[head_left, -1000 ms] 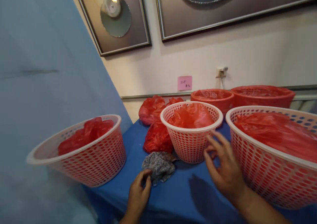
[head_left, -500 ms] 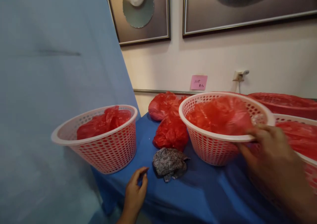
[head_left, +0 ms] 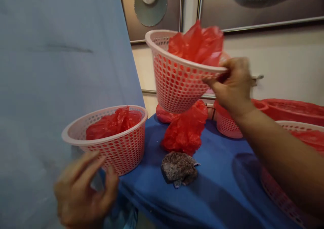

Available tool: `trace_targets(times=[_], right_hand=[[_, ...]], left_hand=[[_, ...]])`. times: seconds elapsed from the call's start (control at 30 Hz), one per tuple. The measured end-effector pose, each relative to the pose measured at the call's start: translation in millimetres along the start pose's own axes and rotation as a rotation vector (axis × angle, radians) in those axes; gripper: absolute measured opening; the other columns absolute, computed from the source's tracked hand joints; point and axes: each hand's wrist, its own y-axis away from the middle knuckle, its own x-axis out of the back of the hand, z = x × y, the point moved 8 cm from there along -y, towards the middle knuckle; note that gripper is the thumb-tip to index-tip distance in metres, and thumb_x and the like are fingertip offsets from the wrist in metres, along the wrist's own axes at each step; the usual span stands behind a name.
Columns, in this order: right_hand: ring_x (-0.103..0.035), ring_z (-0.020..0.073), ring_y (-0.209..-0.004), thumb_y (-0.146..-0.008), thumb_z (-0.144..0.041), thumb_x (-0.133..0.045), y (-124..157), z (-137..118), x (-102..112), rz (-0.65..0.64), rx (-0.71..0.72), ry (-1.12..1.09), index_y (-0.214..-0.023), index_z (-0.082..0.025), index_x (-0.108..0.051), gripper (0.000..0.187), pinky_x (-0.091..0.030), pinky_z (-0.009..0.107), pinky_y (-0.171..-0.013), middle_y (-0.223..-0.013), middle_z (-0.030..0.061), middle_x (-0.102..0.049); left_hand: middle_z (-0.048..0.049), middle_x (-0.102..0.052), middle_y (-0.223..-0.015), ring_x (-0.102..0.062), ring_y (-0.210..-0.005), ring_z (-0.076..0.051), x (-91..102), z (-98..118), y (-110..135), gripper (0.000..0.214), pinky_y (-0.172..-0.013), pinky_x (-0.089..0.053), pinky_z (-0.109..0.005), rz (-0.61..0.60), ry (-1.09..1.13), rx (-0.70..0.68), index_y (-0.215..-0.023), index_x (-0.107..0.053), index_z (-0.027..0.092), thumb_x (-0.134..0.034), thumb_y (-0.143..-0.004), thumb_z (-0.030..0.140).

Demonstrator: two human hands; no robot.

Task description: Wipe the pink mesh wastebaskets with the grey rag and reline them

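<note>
My right hand (head_left: 234, 87) grips the rim of a pink perforated plastic basket (head_left: 174, 77), raised well above the table and tilted. Crumpled red plastic bag (head_left: 197, 45) material sticks up out of it. In the lower left is my left hand (head_left: 84, 192), fingers apart and holding nothing, just in front of a second pink basket (head_left: 126, 151) with a red bag (head_left: 111, 124) inside. Between the two lie a tied red plastic bag (head_left: 183, 131) and a crumpled speckled grey cloth (head_left: 178, 168) on the blue-covered table (head_left: 215, 178).
Another pink basket (head_left: 283, 192) stands at right, partly behind my forearm. A smaller pink-red basket (head_left: 229, 126) and a wide red basin (head_left: 298, 107) are at the back. Blue sheeting (head_left: 63, 70) hangs on the left; framed pictures (head_left: 265, 13) hang on the wall.
My right hand has lifted its basket off the table, up and to the left, uncovering a smaller basket behind. My left hand has moved left and nearer the camera, its fingers spread.
</note>
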Motion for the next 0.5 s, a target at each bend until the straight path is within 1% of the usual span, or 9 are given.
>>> trace_targets(times=[0.03, 0.1, 0.17, 0.23, 0.27, 0.33, 0.4, 0.43, 0.5], right_hand=[[-0.054, 0.0228, -0.100, -0.087, -0.052, -0.069, -2, 2, -30, -0.015, -0.002, -0.060, -0.097, -0.023, -0.054, 0.034, -0.051, 0.046, -0.086, -0.106, 0.0060, -0.052], [-0.055, 0.0221, -0.096, -0.083, -0.044, -0.075, 4, 6, -88, -0.076, -0.058, -0.127, -0.094, -0.022, -0.053, 0.033, -0.052, 0.045, -0.086, -0.102, 0.0043, -0.051], [-0.056, 0.0210, -0.093, -0.077, -0.035, -0.080, 20, 6, -138, -0.157, -0.144, -0.160, -0.095, -0.021, -0.054, 0.034, -0.053, 0.043, -0.086, -0.105, 0.0045, -0.052], [-0.057, 0.0217, -0.095, -0.075, -0.031, -0.081, 39, 4, -178, -0.263, -0.224, -0.162, -0.097, -0.020, -0.055, 0.035, -0.053, 0.042, -0.088, -0.110, 0.0062, -0.052], [-0.057, 0.0225, -0.096, -0.076, -0.031, -0.080, 50, 3, -193, -0.319, -0.261, -0.157, -0.099, -0.020, -0.056, 0.035, -0.053, 0.042, -0.089, -0.112, 0.0073, -0.053], [-0.058, 0.0244, -0.100, -0.076, -0.034, -0.080, 72, 5, -217, -0.419, -0.330, -0.147, -0.100, -0.020, -0.057, 0.036, -0.052, 0.043, -0.091, -0.115, 0.0091, -0.053], [-0.058, 0.0256, -0.102, -0.076, -0.037, -0.080, 92, 10, -233, -0.484, -0.385, -0.143, -0.099, -0.020, -0.058, 0.037, -0.052, 0.043, -0.093, -0.116, 0.0099, -0.054], [-0.058, 0.0258, -0.103, -0.076, -0.037, -0.080, 102, 13, -239, -0.503, -0.402, -0.142, -0.098, -0.020, -0.058, 0.036, -0.052, 0.043, -0.093, -0.115, 0.0099, -0.054], [-0.058, 0.0255, -0.102, -0.077, -0.036, -0.080, 118, 18, -250, -0.525, -0.420, -0.144, -0.097, -0.020, -0.059, 0.033, -0.053, 0.043, -0.093, -0.113, 0.0094, -0.055]], left_hand=[[-0.0189, -0.069, -0.123, -0.067, -0.113, -0.037, 2.8, -8, -18, 0.042, -0.101, -0.051, -0.058, 0.012, -0.071, -0.052, -0.119, -0.067, 0.013, -0.075, -0.081, 0.029], [-0.0204, -0.068, -0.126, -0.060, -0.125, -0.042, -12.2, -25, -42, 0.048, -0.107, -0.045, -0.063, -0.134, -0.181, -0.135, -0.119, -0.065, 0.011, -0.074, -0.083, 0.041], [-0.0143, -0.074, -0.108, -0.066, -0.113, -0.037, -26.8, -40, -47, 0.031, -0.104, -0.047, -0.058, -0.244, -0.181, -0.156, -0.100, -0.066, 0.016, -0.067, -0.089, 0.044], [-0.0080, -0.071, -0.086, -0.070, -0.094, -0.030, -31.2, -51, -42, 0.022, -0.095, -0.051, -0.049, -0.251, -0.109, -0.122, -0.082, -0.059, 0.021, -0.059, -0.094, 0.039], [-0.0070, -0.069, -0.081, -0.070, -0.089, -0.028, -30.6, -55, -37, 0.021, -0.091, -0.052, -0.046, -0.232, -0.074, -0.105, -0.079, -0.056, 0.022, -0.058, -0.096, 0.036], [-0.0106, -0.070, -0.090, -0.069, -0.093, -0.030, -30.5, -57, -29, 0.018, -0.089, -0.051, -0.045, -0.223, -0.073, -0.083, -0.089, -0.059, 0.020, -0.058, -0.095, 0.037], [-0.0155, -0.071, -0.103, -0.068, -0.098, -0.034, -36.7, -55, -23, 0.029, -0.088, -0.049, -0.046, -0.300, -0.136, -0.118, -0.107, -0.061, 0.016, -0.059, -0.094, 0.042], [-0.0154, -0.072, -0.103, -0.068, -0.096, -0.034, -39.6, -54, -22, 0.032, -0.085, -0.048, -0.046, -0.338, -0.165, -0.136, -0.110, -0.062, 0.016, -0.059, -0.094, 0.043], [-0.0103, -0.072, -0.089, -0.067, -0.083, -0.031, -39.4, -54, -25, 0.023, -0.077, -0.046, -0.042, -0.358, -0.187, -0.155, -0.099, -0.065, 0.018, -0.058, -0.095, 0.040]])
